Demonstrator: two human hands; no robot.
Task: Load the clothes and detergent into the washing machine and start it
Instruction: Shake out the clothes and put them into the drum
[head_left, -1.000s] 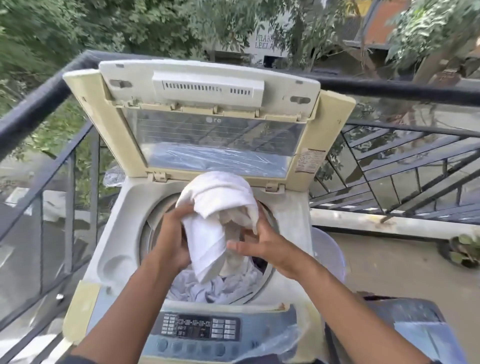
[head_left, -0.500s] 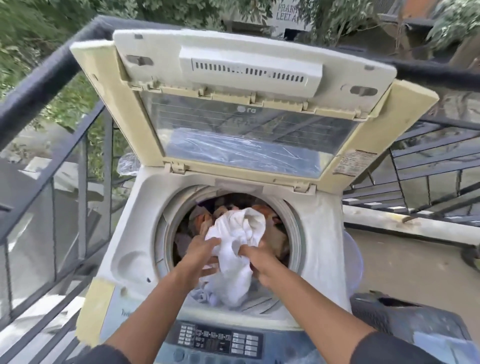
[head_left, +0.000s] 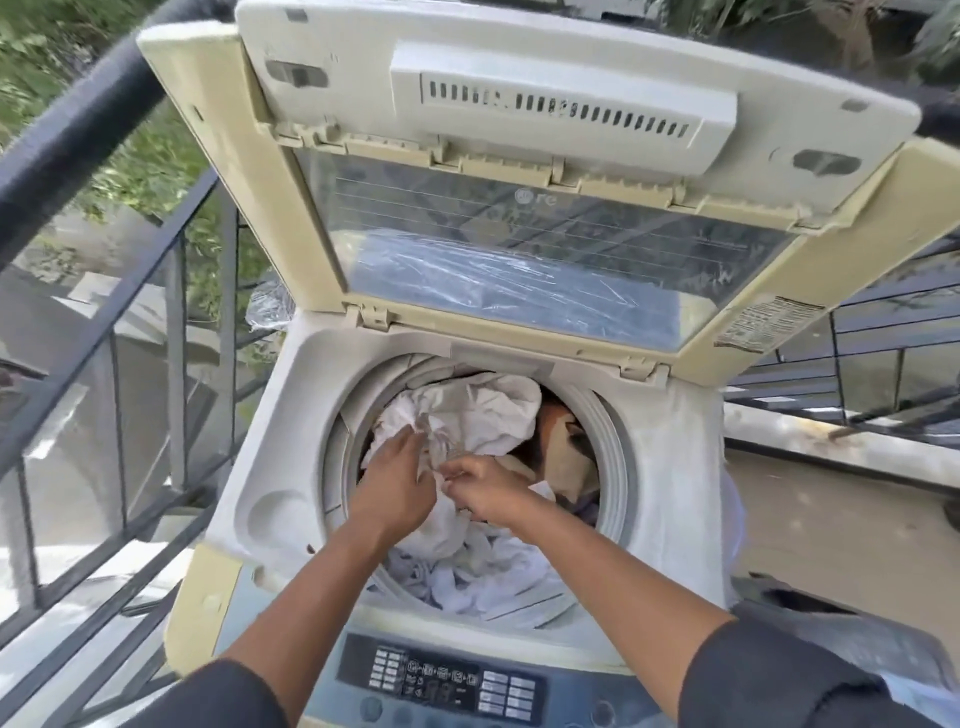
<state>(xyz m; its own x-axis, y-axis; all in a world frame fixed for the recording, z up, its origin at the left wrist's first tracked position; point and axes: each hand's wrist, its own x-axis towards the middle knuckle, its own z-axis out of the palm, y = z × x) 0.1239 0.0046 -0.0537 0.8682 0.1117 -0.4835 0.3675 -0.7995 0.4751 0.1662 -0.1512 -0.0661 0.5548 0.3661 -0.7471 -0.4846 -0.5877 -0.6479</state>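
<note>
**Both hands on white cloth inside the open drum**

I note the washing machine (head_left: 670, 467) standing with its lid (head_left: 519, 208) raised upright behind the drum opening (head_left: 613, 452). The lid's window shows crumpled clear plastic film behind the glass. The machine sits against a dark metal railing (head_left: 104, 249), with greenery beyond it on the left.

The left hand (head_left: 392, 483) reaches into the drum from the near left, palm down, fingers spread and laid on the white cloth (head_left: 483, 410). It presses on the fabric; I cannot tell whether the fingertips have closed on a fold. The right hand (head_left: 488, 491) sits just beside it, touching the same cloth, with thumb and forefinger pinched together on a small fold of white fabric.

The white cloth lies bunched inside the drum, heaped toward the rear left of the opening. Brown and tan clothes (head_left: 563, 441) show beside it at the right of the drum. More white fabric (head_left: 478, 577), pale and crumpled, lies over the near rim of the drum, below both wrists.

The control panel (head_left: 441, 680) runs along the near edge, with its display and rows of buttons visible; the markings are too small to read. Dark sleeves (head_left: 769, 670) cover both upper forearms. A dark object (head_left: 841, 639) stands at the lower right beside the machine; I cannot identify it.
</note>
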